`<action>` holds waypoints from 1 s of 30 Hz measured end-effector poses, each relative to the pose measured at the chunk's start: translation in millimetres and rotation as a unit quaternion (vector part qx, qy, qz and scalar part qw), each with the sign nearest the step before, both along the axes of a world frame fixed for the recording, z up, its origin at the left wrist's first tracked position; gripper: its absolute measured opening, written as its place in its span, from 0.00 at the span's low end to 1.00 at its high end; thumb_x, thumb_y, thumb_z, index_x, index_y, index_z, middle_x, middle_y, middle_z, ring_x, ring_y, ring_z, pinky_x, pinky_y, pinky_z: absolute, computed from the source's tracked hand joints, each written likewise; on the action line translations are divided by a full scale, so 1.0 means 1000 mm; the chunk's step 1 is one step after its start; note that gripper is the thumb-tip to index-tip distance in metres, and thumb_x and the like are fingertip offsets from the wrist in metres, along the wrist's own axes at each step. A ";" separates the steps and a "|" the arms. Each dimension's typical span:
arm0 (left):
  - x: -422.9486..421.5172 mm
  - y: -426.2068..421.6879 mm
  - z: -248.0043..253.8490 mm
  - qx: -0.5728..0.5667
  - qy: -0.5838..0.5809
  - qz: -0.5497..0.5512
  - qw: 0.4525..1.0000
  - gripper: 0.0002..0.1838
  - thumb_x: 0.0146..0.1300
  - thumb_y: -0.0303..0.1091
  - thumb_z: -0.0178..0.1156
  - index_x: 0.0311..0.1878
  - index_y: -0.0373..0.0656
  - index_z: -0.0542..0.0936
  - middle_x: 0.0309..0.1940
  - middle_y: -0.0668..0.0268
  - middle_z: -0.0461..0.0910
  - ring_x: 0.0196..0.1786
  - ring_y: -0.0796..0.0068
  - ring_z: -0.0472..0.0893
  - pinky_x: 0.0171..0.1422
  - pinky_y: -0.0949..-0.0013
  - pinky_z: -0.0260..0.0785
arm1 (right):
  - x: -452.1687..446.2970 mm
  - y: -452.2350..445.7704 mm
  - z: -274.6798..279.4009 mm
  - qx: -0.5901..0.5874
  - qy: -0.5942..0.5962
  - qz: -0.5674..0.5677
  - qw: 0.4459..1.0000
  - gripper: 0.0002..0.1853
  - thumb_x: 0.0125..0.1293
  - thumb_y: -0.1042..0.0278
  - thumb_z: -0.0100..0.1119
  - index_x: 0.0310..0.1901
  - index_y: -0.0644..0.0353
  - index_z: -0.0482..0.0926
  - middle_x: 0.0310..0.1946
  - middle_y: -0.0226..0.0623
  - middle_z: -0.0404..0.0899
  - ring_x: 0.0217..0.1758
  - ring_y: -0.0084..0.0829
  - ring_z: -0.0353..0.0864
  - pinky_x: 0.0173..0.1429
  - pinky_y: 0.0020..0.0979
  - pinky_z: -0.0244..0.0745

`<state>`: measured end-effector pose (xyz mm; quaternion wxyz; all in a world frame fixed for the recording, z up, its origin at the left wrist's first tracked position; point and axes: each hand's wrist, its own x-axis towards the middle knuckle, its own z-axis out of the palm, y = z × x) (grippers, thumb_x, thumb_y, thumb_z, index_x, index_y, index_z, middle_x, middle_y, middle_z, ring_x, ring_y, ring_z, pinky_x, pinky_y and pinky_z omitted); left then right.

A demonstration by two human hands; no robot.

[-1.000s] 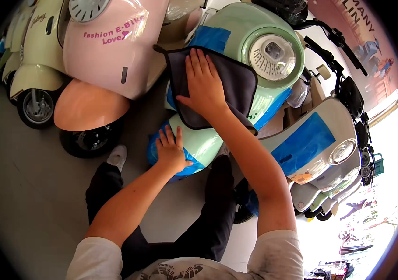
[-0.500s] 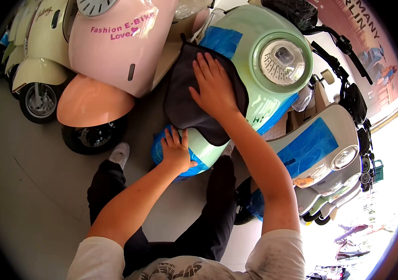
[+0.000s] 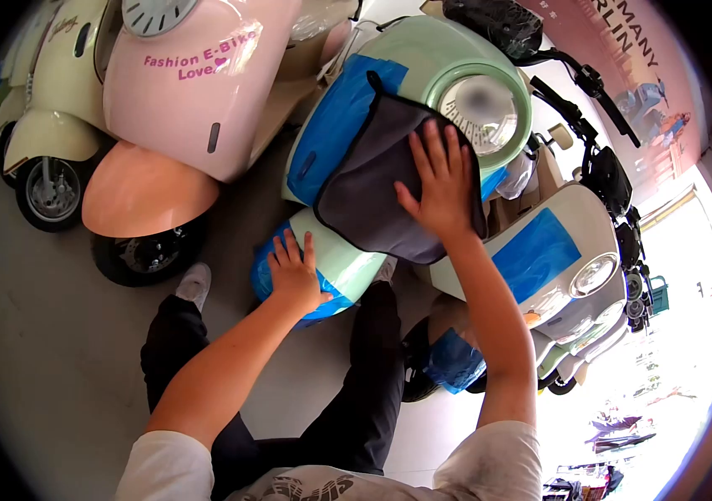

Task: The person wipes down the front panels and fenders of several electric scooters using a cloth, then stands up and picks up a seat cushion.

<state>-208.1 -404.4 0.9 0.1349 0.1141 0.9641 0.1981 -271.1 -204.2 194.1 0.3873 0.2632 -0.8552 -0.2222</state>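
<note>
A dark grey cloth with black edging lies over the front panel of a light green scooter, below its round headlight. My right hand presses flat on the cloth, fingers spread, covering part of it. On the scooter's front fender, partly wrapped in blue film, rests my left hand with its fingers apart. Blue film also shows on the panel to the left of the cloth.
To the left stand a pink scooter with an orange fender and a cream scooter. A white scooter with blue film is close on the right, more behind it. Black handlebars reach out at upper right.
My right hand and the cloth have slid right across the panel, towards the headlight, uncovering blue film on the left. My left hand stays on the fender. The view has shifted slightly.
</note>
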 end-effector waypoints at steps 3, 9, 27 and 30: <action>0.000 0.001 0.002 -0.012 -0.012 -0.003 1.000 0.74 0.50 0.64 0.75 0.82 0.39 0.33 0.80 0.32 0.34 0.82 0.30 0.40 0.81 0.37 0.41 | -0.013 -0.003 0.037 0.015 0.033 0.010 0.999 0.41 0.61 0.44 0.63 0.75 0.49 0.66 0.80 0.40 0.56 0.82 0.48 0.53 0.79 0.53 0.51; -0.001 0.002 -0.004 -0.016 0.010 0.005 1.000 0.75 0.48 0.65 0.76 0.82 0.38 0.34 0.80 0.32 0.35 0.82 0.30 0.41 0.80 0.38 0.44 | -0.038 -0.013 0.098 -0.034 0.084 0.100 0.991 0.42 0.60 0.44 0.66 0.74 0.50 0.67 0.79 0.43 0.58 0.81 0.50 0.55 0.79 0.54 0.51; 0.000 0.003 0.008 -0.067 -0.008 0.013 0.998 0.73 0.49 0.67 0.73 0.82 0.39 0.36 0.81 0.36 0.37 0.82 0.34 0.43 0.80 0.41 0.47 | -0.094 0.013 0.195 -0.318 -0.154 -0.103 0.930 0.35 0.67 0.32 0.55 0.64 0.51 0.80 0.58 0.52 0.82 0.63 0.53 0.79 0.70 0.43 0.69; 0.000 0.003 0.007 -0.072 -0.009 0.006 0.997 0.73 0.49 0.67 0.73 0.82 0.39 0.36 0.80 0.35 0.37 0.82 0.34 0.44 0.80 0.41 0.48 | -0.123 0.020 0.195 -0.316 -0.190 -0.057 0.928 0.33 0.69 0.32 0.51 0.65 0.46 0.80 0.57 0.51 0.82 0.60 0.51 0.81 0.69 0.41 0.70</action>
